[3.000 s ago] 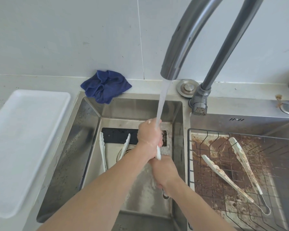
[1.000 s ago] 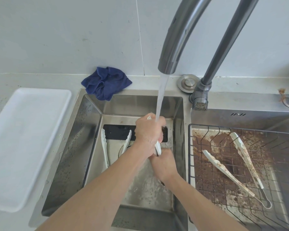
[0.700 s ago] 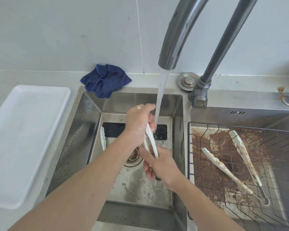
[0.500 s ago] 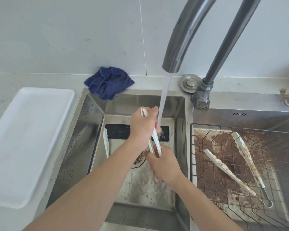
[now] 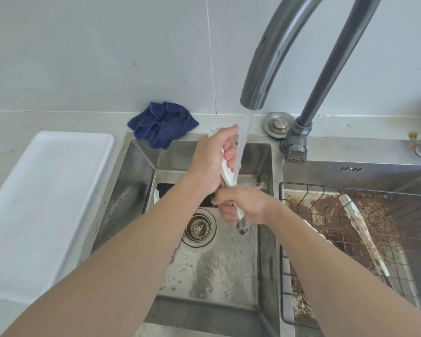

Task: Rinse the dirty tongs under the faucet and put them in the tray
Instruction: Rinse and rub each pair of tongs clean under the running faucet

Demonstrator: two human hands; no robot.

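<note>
Faucet arch beyond top edge

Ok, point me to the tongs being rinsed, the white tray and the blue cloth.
Tongs being rinsed (image 5: 228, 173): head view, on the white blade under the stream.
White tray (image 5: 46, 203): head view, on its bare floor.
Blue cloth (image 5: 162, 124): head view, on the crumpled middle.

Your sink sits mid-worktop, the tray just left of it and a wire rack in the basin to its right. The faucet rises from the far right rim; a cloth lies on the far left corner. Dirty tongs rest in the rack. Both hands hold tongs over the drain, left hand farther, right hand nearer. Another pair perhaps lies beneath your left arm.
</note>
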